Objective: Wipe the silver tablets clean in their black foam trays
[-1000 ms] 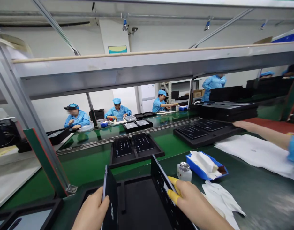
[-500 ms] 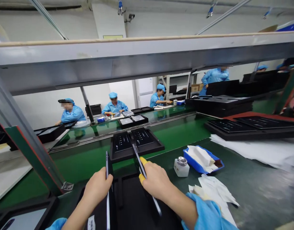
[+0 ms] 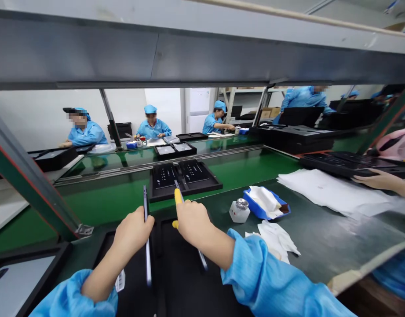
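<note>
My left hand [image 3: 131, 235] is closed around a thin dark slab [image 3: 145, 229], a flat device held upright on its edge. My right hand [image 3: 191, 220], with yellow finger cots on two fingers, grips a second thin slab [image 3: 176, 185] the same way. Both slabs stand over a black tray [image 3: 176, 281] right in front of me. Beyond them, on the green conveyor belt [image 3: 123, 198], lies another black tray [image 3: 184, 178] with two dark slabs lying flat in it.
A small white dispenser bottle [image 3: 239, 211], a blue bin of white wipes [image 3: 264, 202] and loose wipes [image 3: 276, 240] lie to my right. A co-worker's hand [image 3: 375, 180] rests by stacked black trays [image 3: 347, 163]. Several people in blue sit across the belt. A grey shelf beam [image 3: 202, 53] hangs overhead.
Both hands drew back toward me with their slabs, the right slab swinging from a wide tilt to nearly upright. The view dipped lower. A co-worker's hand came back in at the right.
</note>
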{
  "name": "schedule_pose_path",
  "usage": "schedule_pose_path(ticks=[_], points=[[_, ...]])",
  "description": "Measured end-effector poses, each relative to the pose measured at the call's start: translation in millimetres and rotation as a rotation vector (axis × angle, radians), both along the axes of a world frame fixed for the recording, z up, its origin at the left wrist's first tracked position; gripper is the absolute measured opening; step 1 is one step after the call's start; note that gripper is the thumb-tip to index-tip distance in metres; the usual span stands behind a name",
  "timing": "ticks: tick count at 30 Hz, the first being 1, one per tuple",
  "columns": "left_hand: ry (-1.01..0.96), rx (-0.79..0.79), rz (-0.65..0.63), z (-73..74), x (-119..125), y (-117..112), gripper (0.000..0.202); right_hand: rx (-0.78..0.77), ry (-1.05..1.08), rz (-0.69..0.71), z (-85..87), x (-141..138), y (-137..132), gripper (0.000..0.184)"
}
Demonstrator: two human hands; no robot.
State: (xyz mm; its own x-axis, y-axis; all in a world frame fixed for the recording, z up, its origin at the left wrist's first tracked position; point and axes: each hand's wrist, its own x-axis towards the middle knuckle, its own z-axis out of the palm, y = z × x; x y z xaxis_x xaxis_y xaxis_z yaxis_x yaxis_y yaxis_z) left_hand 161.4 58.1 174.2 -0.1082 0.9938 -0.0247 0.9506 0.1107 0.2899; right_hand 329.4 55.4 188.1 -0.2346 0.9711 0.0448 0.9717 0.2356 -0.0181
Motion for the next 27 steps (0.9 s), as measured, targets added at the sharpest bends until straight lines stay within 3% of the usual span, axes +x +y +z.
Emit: schedule_pose_path(ticks=[5,9,14,16,18,22,27], points=[[0.075,0.123,-0.008,3.0,5,-9,0.044,-0.028,0.042,-0.022,1.4,3,1,0.032],[0.238,0.230,-0.248,6.7,15,-9,0.063,-0.039,0.065,-0.085,2.1,10,8,0.031],[0.382,-0.002,-0.577,13.5,38,-2,0.028,-0.035,0.065,-0.097,1.1,14,11,0.030],[0.425,-0.062,-0.650,17.1,47,0,0.024,-0.036,0.072,-0.094,0.4,15,11,0.029],[0.434,-0.090,-0.711,19.8,54,1,0.032,-0.036,0.080,-0.093,-0.2,16,11,0.029],[0.436,-0.082,-0.728,20.8,60,3,0.055,-0.032,0.099,-0.085,-1.2,20,12,0.032],[0.539,-0.147,-0.742,19.3,72,4,0.036,-0.038,0.116,-0.060,-0.6,25,16,0.031]])
